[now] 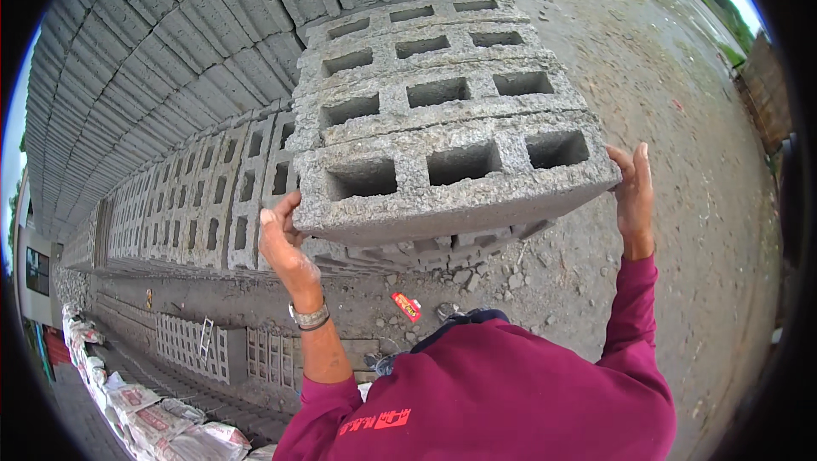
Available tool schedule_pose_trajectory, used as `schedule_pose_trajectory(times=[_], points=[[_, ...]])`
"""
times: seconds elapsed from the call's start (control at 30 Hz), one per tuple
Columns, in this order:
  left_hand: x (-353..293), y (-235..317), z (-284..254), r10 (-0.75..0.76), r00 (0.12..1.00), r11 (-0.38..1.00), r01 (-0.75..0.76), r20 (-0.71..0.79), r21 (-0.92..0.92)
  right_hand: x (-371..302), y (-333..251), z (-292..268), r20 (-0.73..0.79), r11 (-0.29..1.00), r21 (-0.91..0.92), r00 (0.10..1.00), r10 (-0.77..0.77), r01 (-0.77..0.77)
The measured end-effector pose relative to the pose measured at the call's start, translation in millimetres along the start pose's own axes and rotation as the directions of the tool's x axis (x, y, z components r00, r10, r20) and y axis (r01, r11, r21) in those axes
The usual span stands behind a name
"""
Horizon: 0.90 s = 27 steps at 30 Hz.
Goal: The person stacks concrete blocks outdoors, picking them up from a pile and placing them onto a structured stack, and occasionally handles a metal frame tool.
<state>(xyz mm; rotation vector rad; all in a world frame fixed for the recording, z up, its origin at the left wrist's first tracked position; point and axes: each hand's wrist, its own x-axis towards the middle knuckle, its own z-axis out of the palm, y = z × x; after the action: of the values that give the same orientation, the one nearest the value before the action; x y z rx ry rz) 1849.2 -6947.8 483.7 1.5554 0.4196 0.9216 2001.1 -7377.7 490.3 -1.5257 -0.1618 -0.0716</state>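
Note:
A grey hollow concrete block (459, 207) with three rectangular openings lies nearest me, at the front of a row of similar blocks (383, 104) on top of the stack. My left hand (288, 240) grips its left end, fingers curled against the side and partly hidden behind the corner. At the opposite end, my right hand (633, 193) presses on the right side, with one digit pointing up and the other fingertips partly hidden by the edge. The block's near face shows, and it sits against the row behind; I cannot tell whether it is lifted.
A tall wall of stacked blocks (162, 44) rises at the left and back. Lower left, more blocks (194, 346) and wooden slats (277, 355) lie on the ground near several white sacks (136, 406). A red wrapper (407, 306) and rubble (464, 276) lie near my feet. Bare ground (681, 206) stretches right.

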Motion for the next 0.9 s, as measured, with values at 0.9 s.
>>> schedule_pose_trajectory(times=[0.9], points=[[-7,-29,22,0.023,1.000,0.924,-0.029,-0.021,-0.380,-8,50,66,-0.460,0.848,0.477,0.888,0.018,0.231]])
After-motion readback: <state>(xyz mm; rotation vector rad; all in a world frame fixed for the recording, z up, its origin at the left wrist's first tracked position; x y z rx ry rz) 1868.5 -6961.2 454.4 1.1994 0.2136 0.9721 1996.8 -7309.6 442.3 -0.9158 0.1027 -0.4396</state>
